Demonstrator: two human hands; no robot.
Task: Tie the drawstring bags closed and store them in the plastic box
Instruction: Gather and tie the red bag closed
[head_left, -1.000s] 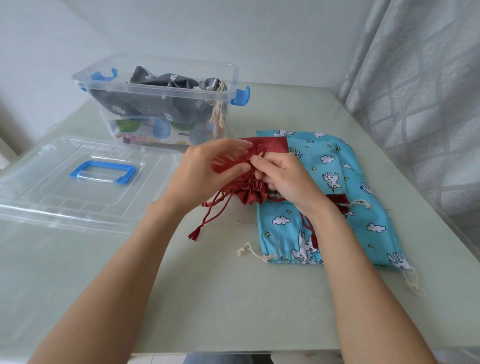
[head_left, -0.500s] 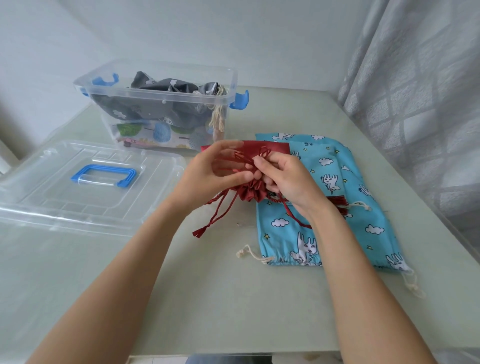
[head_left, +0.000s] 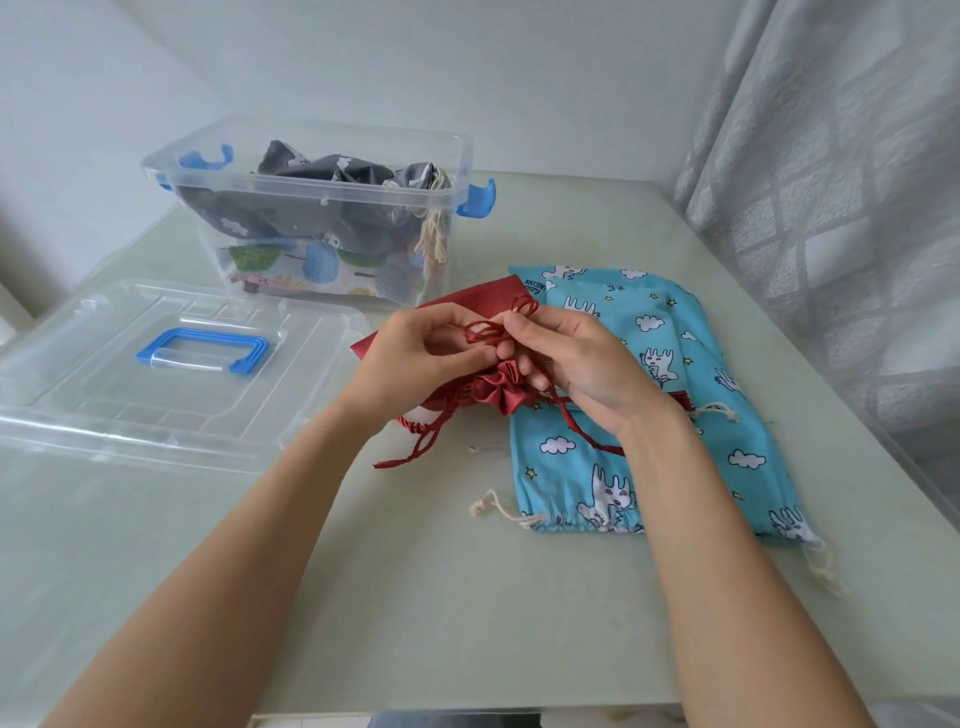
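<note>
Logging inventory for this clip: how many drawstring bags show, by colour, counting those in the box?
Red bag, in the hands: 1
Blue bags on the table: 2, overlapping
Grey bag, in the box: 1
White printed bag, in the box: 1
Total: 5

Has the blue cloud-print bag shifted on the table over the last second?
No. The blue bag lies flat in the same spot, right of the plastic box; only the camera view moved slightly.

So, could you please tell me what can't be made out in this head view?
- Whether the knot in the red cord is finished: the fingers cover it.
- How many bags fill the box: its frosted walls blur them.
- The red bag body: the left hand hides most of it.
- What the blue bag covers: red cloth shows beneath the right hand.
</note>
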